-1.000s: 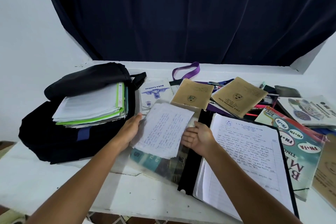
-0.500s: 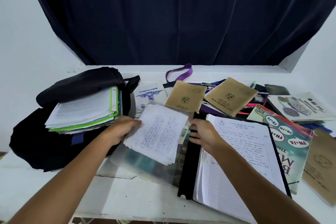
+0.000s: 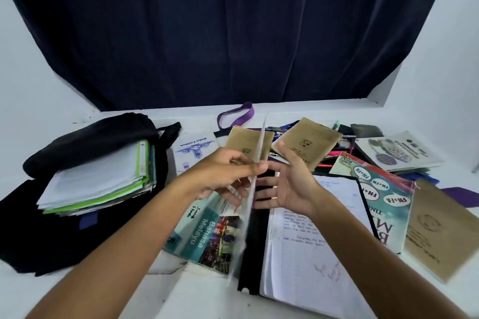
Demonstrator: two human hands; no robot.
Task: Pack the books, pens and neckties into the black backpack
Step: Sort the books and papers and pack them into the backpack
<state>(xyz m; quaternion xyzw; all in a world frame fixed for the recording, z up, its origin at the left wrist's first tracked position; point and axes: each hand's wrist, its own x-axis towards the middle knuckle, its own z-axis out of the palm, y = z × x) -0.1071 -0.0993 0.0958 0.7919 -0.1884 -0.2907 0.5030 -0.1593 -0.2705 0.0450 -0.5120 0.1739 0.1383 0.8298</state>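
Both hands are raised over the middle of the white table [image 3: 108, 290] with a thin sheaf of paper [image 3: 248, 204] edge-on between them — the left hand [image 3: 223, 176] pinches its upper part, while the right hand [image 3: 290, 186] lies spread and flat against its other face. The black backpack [image 3: 51, 235] sits at the table's left edge, a stack of books [image 3: 103, 181] sticking from its mouth. An open notebook [image 3: 311, 241] lies at the near edge — pens [image 3: 334, 155] and more books clutter the far right.
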